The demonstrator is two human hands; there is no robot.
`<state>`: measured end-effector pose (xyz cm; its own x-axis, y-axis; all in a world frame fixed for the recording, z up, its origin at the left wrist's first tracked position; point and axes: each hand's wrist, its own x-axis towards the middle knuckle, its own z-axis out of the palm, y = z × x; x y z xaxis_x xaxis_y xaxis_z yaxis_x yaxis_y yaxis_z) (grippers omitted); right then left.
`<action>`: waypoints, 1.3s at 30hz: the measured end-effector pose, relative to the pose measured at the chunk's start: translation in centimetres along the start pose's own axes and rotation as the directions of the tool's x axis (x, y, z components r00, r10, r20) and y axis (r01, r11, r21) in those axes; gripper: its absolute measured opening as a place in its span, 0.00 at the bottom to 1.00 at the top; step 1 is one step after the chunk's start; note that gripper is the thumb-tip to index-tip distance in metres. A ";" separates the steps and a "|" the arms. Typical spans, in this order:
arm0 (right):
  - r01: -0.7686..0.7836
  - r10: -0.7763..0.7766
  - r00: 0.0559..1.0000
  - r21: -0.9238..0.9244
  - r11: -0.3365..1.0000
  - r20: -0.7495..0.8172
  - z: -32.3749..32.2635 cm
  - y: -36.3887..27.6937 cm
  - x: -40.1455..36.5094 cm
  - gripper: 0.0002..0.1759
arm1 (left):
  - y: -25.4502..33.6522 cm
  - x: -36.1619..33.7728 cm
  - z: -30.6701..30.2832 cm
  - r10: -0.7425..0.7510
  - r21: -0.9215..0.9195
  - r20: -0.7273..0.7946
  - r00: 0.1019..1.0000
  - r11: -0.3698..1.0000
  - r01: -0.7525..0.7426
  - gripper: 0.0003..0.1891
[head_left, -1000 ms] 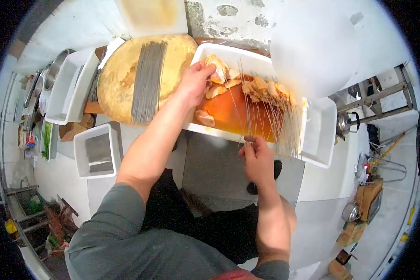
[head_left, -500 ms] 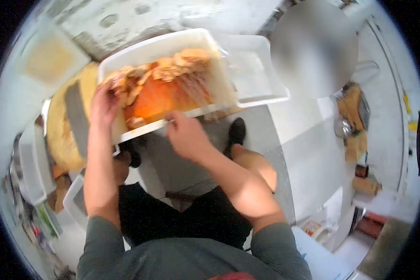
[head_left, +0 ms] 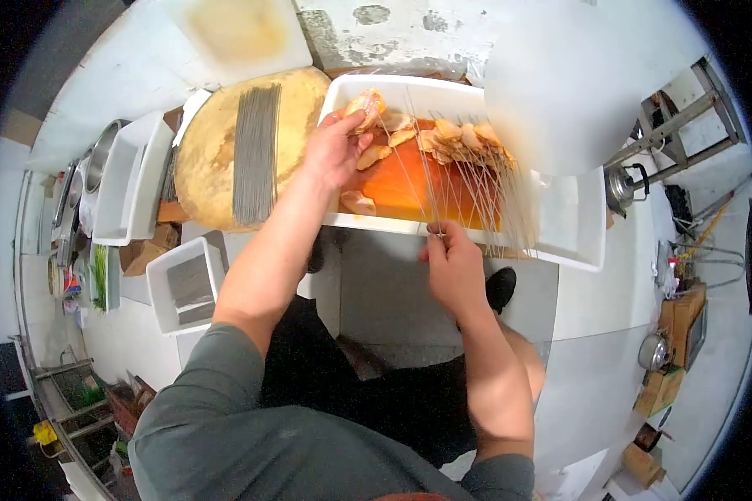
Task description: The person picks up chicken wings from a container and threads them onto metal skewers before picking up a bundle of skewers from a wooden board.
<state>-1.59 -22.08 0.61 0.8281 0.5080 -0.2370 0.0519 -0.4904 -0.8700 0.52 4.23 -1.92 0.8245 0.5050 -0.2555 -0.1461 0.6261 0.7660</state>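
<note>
Head view: the white tray [head_left: 368, 222] serves as the reference landmark; it sits on the surface directly ahead of the person and contains orange marinade [head_left: 401, 188]. The left hand [head_left: 334, 150] is positioned over the tray's left end, with its fingers [head_left: 353, 125] closed around a pale meat piece [head_left: 364, 104] held at the tray's far left corner, above the liquid. The right hand [head_left: 453, 263] rests at the tray's near rim, with its fingers [head_left: 437, 238] pinched together on the lower end of one thin metal skewer [head_left: 430, 200], which runs up across the tray toward the held meat piece. Loaded skewers [head_left: 468, 138] lie in the tray's right half, their meat ends toward the far wall and their bare ends fanning over the near rim. To the left of the tray lies a round wooden board [head_left: 205, 167], touching or just beside it, carrying a bundle of bare skewers [head_left: 255, 154]. Further left of the tray stands a white tub [head_left: 129, 175], and a smaller white container [head_left: 184, 284] sits below the board. A second white tray [head_left: 581, 225] adjoins the landmark tray's right end. A metal kettle [head_left: 622, 188] stands just beyond it.
</note>
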 end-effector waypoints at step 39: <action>0.087 -0.088 0.996 -0.022 0.996 -0.025 1.7 1.3 0.3 0.11 | 1.3 -0.2 -0.1 0.031 -0.128 0.091 0.995 0.992 -0.019 0.12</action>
<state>-2.28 -21.35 -1.34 0.8339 0.5314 -0.1492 0.1359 -0.4596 -0.8777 0.08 5.00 -0.93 0.8658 0.4679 -0.1773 -0.2303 0.6871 0.6891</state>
